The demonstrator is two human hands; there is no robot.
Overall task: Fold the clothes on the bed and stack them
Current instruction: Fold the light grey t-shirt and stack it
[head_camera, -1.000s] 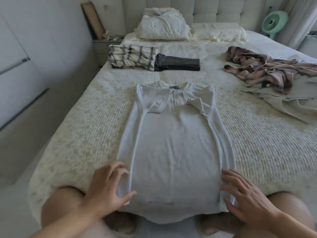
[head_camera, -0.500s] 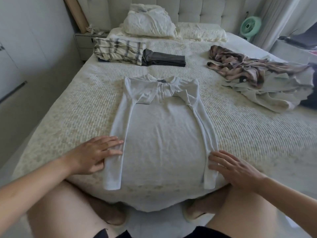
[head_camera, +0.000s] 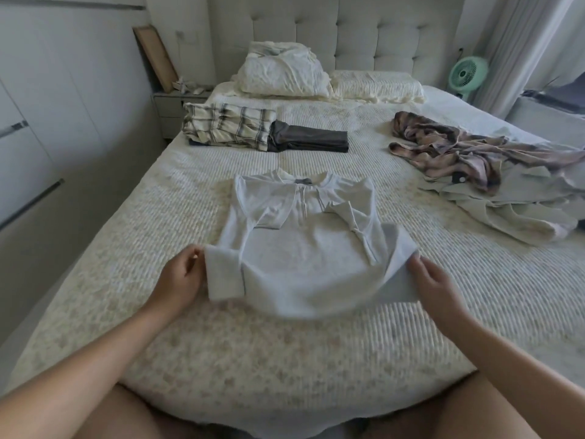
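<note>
A pale grey long-sleeved shirt [head_camera: 304, 248] lies in the middle of the bed [head_camera: 221, 359], sleeves folded inward, collar pointing to the headboard. Its lower half is lifted off the bed and doubled up toward the collar. My left hand [head_camera: 180, 280] pinches the left corner of the raised hem. At the right corner, my right hand [head_camera: 433, 283] grips the hem. A folded plaid garment [head_camera: 228, 129] and a folded dark grey one [head_camera: 310, 141] sit side by side near the pillows. Unfolded clothes, a brownish plaid piece [head_camera: 459, 147] over a pale one [head_camera: 519, 204], lie at the right.
Two pillows [head_camera: 285, 74] rest against the tufted headboard. A nightstand [head_camera: 177, 106] stands at the bed's left, with white wardrobe doors [head_camera: 47, 122] along the left wall. A green fan [head_camera: 468, 74] stands at the back right beside curtains. My bare knees press against the bed's near edge.
Both hands went from resting flat on the shirt's lower sides to holding its hem corners. The hem has been lifted and carried forward toward the collar.
</note>
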